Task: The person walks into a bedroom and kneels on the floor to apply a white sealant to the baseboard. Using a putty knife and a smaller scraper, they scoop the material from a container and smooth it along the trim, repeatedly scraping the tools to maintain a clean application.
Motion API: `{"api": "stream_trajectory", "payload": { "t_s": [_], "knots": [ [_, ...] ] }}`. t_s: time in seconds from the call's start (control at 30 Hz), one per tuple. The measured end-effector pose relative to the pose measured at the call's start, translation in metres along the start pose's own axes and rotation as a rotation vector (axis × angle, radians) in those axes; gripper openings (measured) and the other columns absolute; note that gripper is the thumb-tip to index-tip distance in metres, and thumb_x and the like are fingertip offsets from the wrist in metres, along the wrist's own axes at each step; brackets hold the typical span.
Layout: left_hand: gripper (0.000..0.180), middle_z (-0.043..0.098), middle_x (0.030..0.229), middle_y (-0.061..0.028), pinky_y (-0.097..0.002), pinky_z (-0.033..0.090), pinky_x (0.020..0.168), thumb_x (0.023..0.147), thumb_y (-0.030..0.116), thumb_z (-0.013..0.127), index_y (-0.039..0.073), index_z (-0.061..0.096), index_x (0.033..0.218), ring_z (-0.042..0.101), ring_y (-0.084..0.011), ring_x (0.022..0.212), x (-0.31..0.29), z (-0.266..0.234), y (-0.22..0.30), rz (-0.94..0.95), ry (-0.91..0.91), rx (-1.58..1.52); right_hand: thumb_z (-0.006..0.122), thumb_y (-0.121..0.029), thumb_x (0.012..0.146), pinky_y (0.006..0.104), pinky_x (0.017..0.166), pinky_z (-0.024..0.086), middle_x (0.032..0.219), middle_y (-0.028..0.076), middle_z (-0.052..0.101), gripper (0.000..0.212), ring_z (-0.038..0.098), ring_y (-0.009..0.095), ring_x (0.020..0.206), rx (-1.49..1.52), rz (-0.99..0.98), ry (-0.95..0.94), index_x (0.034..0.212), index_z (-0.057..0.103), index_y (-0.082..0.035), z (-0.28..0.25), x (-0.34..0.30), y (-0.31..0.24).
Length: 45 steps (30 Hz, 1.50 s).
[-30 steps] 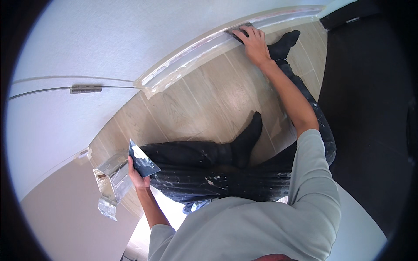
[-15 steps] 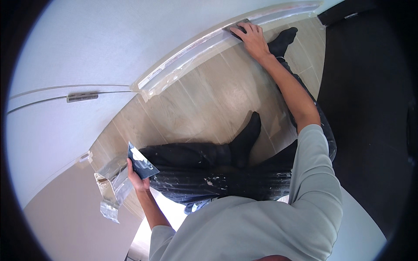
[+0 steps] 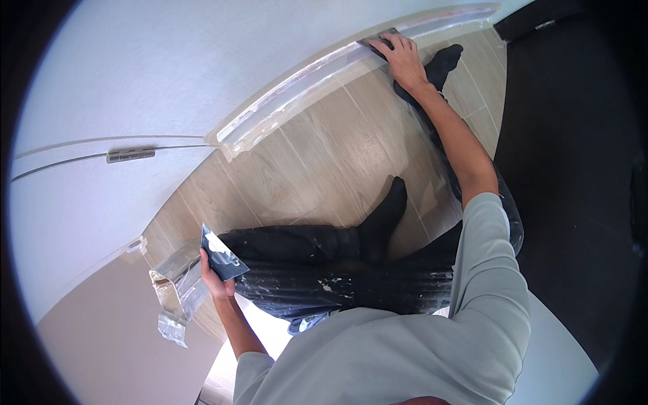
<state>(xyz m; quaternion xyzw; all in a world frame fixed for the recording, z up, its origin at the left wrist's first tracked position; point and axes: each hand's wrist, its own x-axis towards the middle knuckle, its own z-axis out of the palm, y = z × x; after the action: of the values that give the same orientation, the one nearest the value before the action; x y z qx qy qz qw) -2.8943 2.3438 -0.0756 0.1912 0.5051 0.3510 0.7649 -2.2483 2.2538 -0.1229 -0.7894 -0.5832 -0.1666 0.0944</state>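
My left hand (image 3: 218, 285) is closed on a dark flat filler plate (image 3: 233, 268); a white patch of filler lies on its upper face. It is held just above my bent black trouser leg. Far up on the right, my right hand (image 3: 409, 66) grips a dark flat scraper (image 3: 382, 44), its fingers pressed over the top. The scraper lies against the long pale skirting strip (image 3: 297, 84) at the foot of the white wall. Tape and film line that strip, with whitish smears along the lower edge. The scraper's working edge is mostly hidden by my fingers.
My black-socked feet (image 3: 385, 212) rest on the wood-look floor (image 3: 304, 162), one near the strip. A white door with a metal hinge (image 3: 131, 155) is at left. A crumpled taped sheet (image 3: 172, 297) lies beside my left hand. A dark panel (image 3: 567, 169) stands at right.
My right hand and the scraper have slid a little to the right along the skirting strip. The left hand holds the filler plate as before.
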Motion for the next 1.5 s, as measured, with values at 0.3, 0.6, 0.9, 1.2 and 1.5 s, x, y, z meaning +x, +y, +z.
{"api": "stream_trajectory", "payload": {
  "t_s": [0.3,0.6,0.9,1.2,1.5],
  "knots": [
    [0.036,0.071,0.105,-0.0058,-0.036,0.055,0.085,0.1,0.035,0.056,0.005,0.063,0.118,0.069,-0.0199,0.092,-0.004,0.005,0.003,-0.003,-0.041,-0.032,0.054,0.005,0.078,0.0467,0.108,0.032,0.133,0.011,0.051,0.061,0.044,0.03,0.127,-0.074,-0.021,-0.191,0.134,0.054,-0.02,-0.048,-0.006,-0.01],
    [0.042,0.068,0.111,-0.008,-0.0429,0.051,0.091,0.099,0.041,0.055,0.008,0.06,0.123,0.065,-0.0241,0.1,-0.01,0.143,-0.051,-0.366,-0.365,-0.239,0.064,0.009,0.067,0.0476,0.1,0.042,0.13,0.013,0.054,0.064,0.051,0.036,0.12,0.795,-0.384,0.021,0.126,0.06,-0.014,-0.199,-0.053,-0.206],
    [0.037,0.069,0.108,-0.008,-0.0366,0.054,0.088,0.098,0.036,0.06,0.005,0.062,0.119,0.067,-0.0204,0.097,-0.039,0.189,-0.026,-0.337,-0.484,-0.166,0.065,0.005,0.063,0.0467,0.099,0.042,0.132,0.012,0.053,0.066,0.051,0.035,0.12,0.611,-0.549,-0.056,0.126,0.061,-0.015,-0.218,-0.061,-0.23],
    [0.04,0.07,0.107,-0.0063,-0.0352,0.055,0.086,0.094,0.038,0.066,0.006,0.062,0.116,0.069,-0.0187,0.095,0.026,0.123,-0.005,-0.339,-0.414,-0.035,0.056,-0.017,0.094,0.0423,0.1,0.042,0.12,0.024,0.061,0.035,0.057,0.037,0.114,0.41,0.2,-0.422,0.125,0.061,-0.002,-0.097,-0.035,-0.085],
    [0.043,0.067,0.113,-0.0093,-0.0364,0.056,0.086,0.095,0.034,0.065,0.002,0.058,0.122,0.068,-0.0203,0.098,0.095,0.089,-0.011,-0.295,-0.313,0.115,0.061,-0.025,0.088,0.0441,0.097,0.045,0.117,0.03,0.063,0.043,0.061,0.041,0.113,0.226,0.479,-0.531,0.121,0.062,0.004,-0.084,0.072,-0.015]
  ]
}}
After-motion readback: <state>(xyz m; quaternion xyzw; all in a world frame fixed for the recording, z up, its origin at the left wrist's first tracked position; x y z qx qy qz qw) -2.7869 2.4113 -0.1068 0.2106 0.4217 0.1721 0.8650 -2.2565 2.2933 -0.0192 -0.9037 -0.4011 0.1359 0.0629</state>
